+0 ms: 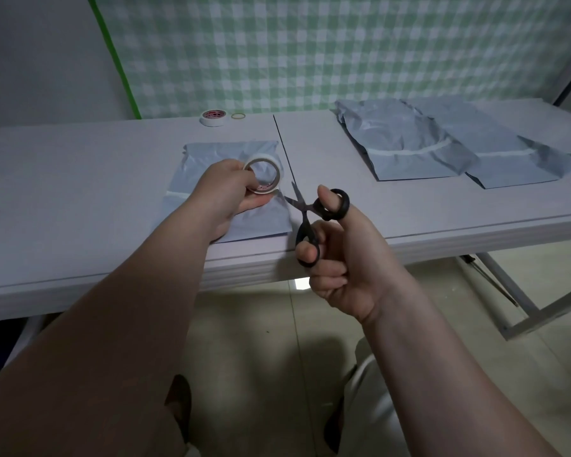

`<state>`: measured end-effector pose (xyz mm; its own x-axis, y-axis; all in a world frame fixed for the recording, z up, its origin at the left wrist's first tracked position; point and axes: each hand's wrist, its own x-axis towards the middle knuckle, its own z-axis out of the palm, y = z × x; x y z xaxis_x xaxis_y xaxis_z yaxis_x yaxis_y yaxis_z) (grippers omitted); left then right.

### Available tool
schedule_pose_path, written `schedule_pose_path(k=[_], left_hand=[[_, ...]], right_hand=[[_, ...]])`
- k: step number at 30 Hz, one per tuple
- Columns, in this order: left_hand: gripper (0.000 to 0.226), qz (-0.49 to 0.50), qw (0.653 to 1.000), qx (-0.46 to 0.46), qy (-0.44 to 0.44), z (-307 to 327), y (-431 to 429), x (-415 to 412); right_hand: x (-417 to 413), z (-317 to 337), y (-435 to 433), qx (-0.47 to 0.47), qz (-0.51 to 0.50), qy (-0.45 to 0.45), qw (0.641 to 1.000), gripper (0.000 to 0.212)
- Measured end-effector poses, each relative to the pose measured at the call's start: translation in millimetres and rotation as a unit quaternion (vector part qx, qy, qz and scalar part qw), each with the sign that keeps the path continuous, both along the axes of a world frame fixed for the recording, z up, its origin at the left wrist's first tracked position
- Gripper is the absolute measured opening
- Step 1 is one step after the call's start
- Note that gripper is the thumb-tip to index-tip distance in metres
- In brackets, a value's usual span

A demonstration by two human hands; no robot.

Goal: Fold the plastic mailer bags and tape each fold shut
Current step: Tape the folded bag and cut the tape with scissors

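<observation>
A grey plastic mailer bag (pixel 211 153) lies flat on the white table (pixel 80 179), near its front edge. Over the bag my left hand (pixel 228 192) grips a white tape roll (pixel 265 173). A white strip of tape runs across the bag to the left of that hand. My right hand (pixel 337 258) holds black scissors (pixel 305 222) by the handles, thumb through one loop. The blades are parted and point towards the tape roll.
Two more grey mailer bags (pixel 409 143), (pixel 495 150) lie overlapping at the table's right, each with a white strip across it. A second tape roll (pixel 213 117) and a rubber band (pixel 238 116) sit at the back edge. A green checked curtain (pixel 343 47) hangs behind.
</observation>
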<state>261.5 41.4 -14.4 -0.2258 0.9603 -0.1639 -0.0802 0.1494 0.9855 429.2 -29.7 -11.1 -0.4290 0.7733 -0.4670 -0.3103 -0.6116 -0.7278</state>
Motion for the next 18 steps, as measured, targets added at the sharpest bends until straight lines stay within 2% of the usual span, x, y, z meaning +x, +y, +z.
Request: schedule_pose_path(k=[8,18], left_hand=[[0.018,0.003,1.0,0.003,0.004,1.6,-1.4,1.8],[0.019,0.009,1.0,0.003,0.013,0.8,0.0,2.1]], right_hand=[[-0.9,-0.1,-2.6,0.019,0.008,0.041,0.999,0.046],[-10.2,-0.9,8.6,0.022,0.018,0.015,0.999,0.046]])
